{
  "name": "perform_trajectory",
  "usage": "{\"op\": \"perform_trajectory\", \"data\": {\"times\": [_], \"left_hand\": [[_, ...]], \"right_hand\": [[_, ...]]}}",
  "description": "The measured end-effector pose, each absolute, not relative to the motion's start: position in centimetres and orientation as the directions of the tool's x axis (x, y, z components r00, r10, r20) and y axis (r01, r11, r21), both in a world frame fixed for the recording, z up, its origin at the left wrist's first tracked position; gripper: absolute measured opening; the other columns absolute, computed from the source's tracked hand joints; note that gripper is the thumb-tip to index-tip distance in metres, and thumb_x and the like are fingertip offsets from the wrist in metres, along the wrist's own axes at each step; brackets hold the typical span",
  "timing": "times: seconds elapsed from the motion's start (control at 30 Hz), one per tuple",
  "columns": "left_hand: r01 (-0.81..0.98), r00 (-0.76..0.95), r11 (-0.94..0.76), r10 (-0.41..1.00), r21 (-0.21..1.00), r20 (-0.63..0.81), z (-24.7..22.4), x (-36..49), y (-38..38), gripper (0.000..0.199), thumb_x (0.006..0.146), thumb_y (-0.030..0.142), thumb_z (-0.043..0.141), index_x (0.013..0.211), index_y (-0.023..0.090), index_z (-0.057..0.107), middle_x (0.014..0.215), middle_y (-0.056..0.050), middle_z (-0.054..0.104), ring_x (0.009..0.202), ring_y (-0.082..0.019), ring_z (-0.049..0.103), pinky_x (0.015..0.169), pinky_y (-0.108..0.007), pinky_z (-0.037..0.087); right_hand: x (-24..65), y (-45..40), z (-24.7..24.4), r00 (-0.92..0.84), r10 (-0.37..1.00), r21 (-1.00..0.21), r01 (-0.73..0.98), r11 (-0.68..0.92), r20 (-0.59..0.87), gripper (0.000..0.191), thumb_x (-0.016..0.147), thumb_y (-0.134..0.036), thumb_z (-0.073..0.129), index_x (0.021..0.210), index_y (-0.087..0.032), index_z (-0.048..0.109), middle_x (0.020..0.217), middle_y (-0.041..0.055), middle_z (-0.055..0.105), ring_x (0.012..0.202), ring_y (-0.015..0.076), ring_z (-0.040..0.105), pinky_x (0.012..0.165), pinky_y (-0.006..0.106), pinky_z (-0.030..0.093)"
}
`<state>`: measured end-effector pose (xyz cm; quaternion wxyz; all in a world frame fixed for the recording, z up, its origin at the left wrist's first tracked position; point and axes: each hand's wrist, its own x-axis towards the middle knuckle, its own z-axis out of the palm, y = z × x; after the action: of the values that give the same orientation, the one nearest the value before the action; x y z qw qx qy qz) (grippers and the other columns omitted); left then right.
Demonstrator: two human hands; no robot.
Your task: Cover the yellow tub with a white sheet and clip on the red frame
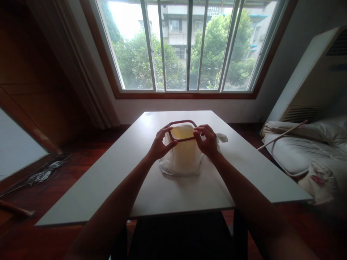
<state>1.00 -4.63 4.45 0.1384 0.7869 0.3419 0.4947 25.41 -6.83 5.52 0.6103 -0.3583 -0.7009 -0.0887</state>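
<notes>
A pale, yellowish bin (pixel 184 155) stands upright on the white table, wrapped in a thin translucent plastic bag (pixel 173 169) that bunches around its base. At its mouth is a brown rounded-rectangular rim ring (pixel 182 139); whether it is fully seated I cannot tell. My left hand (pixel 160 143) grips the ring's left side, fingers at the back corner and thumb pointing along the front. At the right side, my right hand (pixel 206 140) pinches the ring between thumb and fingers. A loose white end of the bag (pixel 222 138) sticks out beyond my right hand.
The white table (pixel 108 173) spreads around the bin, its near edge close to my body. A wide window (pixel 187 47) lies behind. To the right are a padded pale seat (pixel 292 148) with a thin stick (pixel 282 135) across it. Coiled cables (pixel 45 175) lie on the floor at left.
</notes>
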Motion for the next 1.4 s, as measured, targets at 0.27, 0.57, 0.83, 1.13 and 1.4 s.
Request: {"op": "perform_trajectory", "data": {"times": [0.27,0.57,0.83,1.13,1.4], "left_hand": [[0.409,0.294,-0.691,0.718,0.595,0.631,4.2,1.2,-4.7,0.057,0.086,0.054,0.064,0.132,0.023,0.055,0.158,-0.016,0.035,0.147,-0.034,0.032,0.109,-0.058,0.042],[0.364,0.260,-0.703,0.707,0.611,0.658,4.1,1.5,-4.6,0.050,0.086,0.053,0.063,0.125,0.022,0.057,0.154,-0.016,0.040,0.146,-0.034,0.033,0.108,-0.058,0.043],[0.333,0.279,-0.659,0.752,0.675,0.597,4.3,1.4,-4.8,0.043,0.084,0.050,0.067,0.118,0.025,0.059,0.156,-0.013,0.038,0.146,-0.033,0.034,0.107,-0.056,0.044],[0.310,0.294,-0.617,0.786,0.723,0.544,4.1,1.2,-4.2,0.041,0.081,0.053,0.067,0.109,0.025,0.058,0.154,-0.011,0.039,0.139,-0.033,0.043,0.106,-0.057,0.043],[0.245,0.269,-0.626,0.778,0.741,0.568,2.1,1.5,-2.8,0.057,0.093,0.060,0.046,0.136,0.023,0.044,0.159,-0.014,0.033,0.141,-0.030,0.041,0.112,-0.050,0.040]], "right_hand": [[26.9,-4.0,3.9,-0.023,0.660,-0.568,0.489,0.662,0.750,0.047,0.098,-0.054,0.045,0.127,-0.023,0.063,0.139,0.0106,0.059,0.132,0.0267,0.052,0.112,0.047,0.042],[26.5,-4.6,3.9,-0.084,0.710,-0.626,0.405,0.666,0.700,0.039,0.096,-0.053,0.048,0.117,-0.025,0.067,0.143,0.0076,0.057,0.134,0.0261,0.052,0.110,0.047,0.045],[26.6,-4.4,3.9,-0.088,0.717,-0.635,0.397,0.662,0.692,0.039,0.095,-0.055,0.050,0.114,-0.026,0.067,0.140,0.0079,0.060,0.132,0.0263,0.054,0.106,0.046,0.047],[26.9,-4.3,4.3,-0.134,0.669,-0.544,0.478,0.690,0.731,0.038,0.097,-0.055,0.046,0.107,-0.026,0.067,0.130,0.0068,0.065,0.123,0.0238,0.060,0.106,0.044,0.046],[26.8,-4.0,3.3,-0.233,0.629,-0.462,0.504,0.730,0.742,0.036,0.096,-0.054,0.047,0.114,-0.027,0.061,0.149,0.0068,0.051,0.137,0.0249,0.049,0.106,0.045,0.046]]}}
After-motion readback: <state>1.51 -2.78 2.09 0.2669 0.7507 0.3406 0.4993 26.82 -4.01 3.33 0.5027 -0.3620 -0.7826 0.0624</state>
